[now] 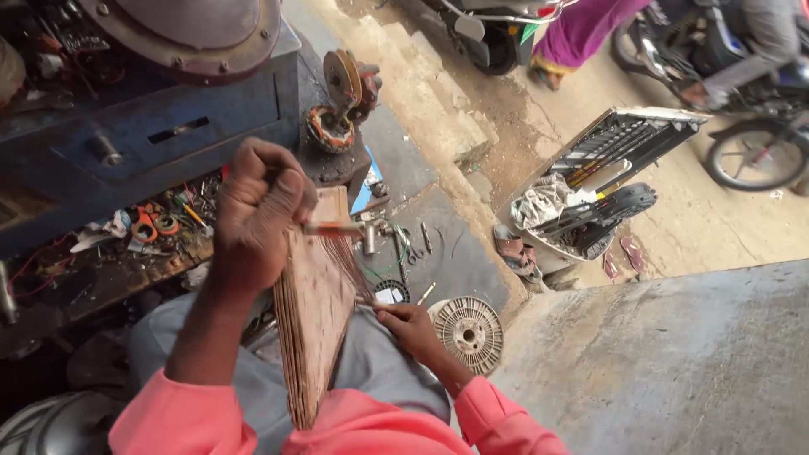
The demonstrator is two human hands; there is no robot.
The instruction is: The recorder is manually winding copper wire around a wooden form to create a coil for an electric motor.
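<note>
Between the two hands a flat, wedge-shaped wooden former wound with copper-coloured wire [313, 312] is held over the lap, its long axis running from the chest outward toward the left hand, with the narrow top end farthest from the body. At that far end the left hand [257, 215] is closed in a fist, knuckles up, with the fingers curled tight together; it appears to grip the top of the former, and a short copper-toned rod [333, 227] sticks out to the right from beside its thumb. Whether the rod itself is pinched cannot be told. Lower and to the right, nearer the body, the right hand [409, 324] is pressed to the former's right edge, fingers drawn together and tips touching the wire strands about halfway down; it seems to pinch them, though the exact grip is hidden. Both forearms are covered by pink sleeves [190, 417]. Just beyond the right hand a round ribbed metal disc [468, 331] lies on the ground. Past the left hand a blue metal workbench [168, 135] stands, with a cluttered shelf of small tools and tape rolls [156, 227] to the left of the fist, and a wound motor stator [329, 131] sits beyond the knuckles.
</note>
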